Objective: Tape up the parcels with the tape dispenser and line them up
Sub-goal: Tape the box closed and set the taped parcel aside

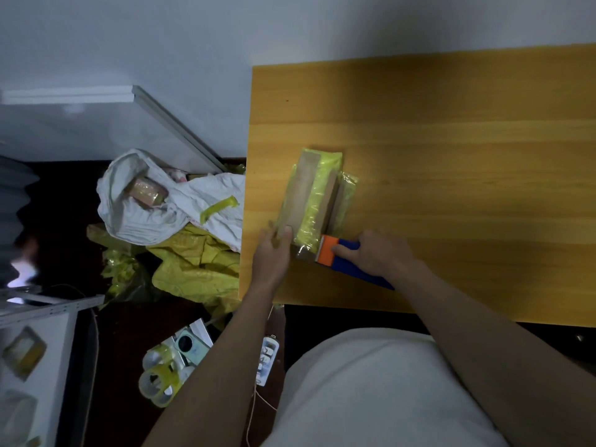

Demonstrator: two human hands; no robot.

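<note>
A parcel wrapped in yellow tape lies near the left edge of the wooden desk. The left hand rests on its near end, fingers fairly straight. The right hand grips the blue handle of the tape dispenser, whose orange head touches the parcel's near end. Tape rolls lie on the floor at near left.

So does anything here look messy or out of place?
Yes. Beside the wooden table, crumpled yellow plastic wrap and a white sack lie heaped on the dark floor, a loose strip of yellow tape stuck to the sack. Yellow tape rolls lie scattered nearby.
</note>
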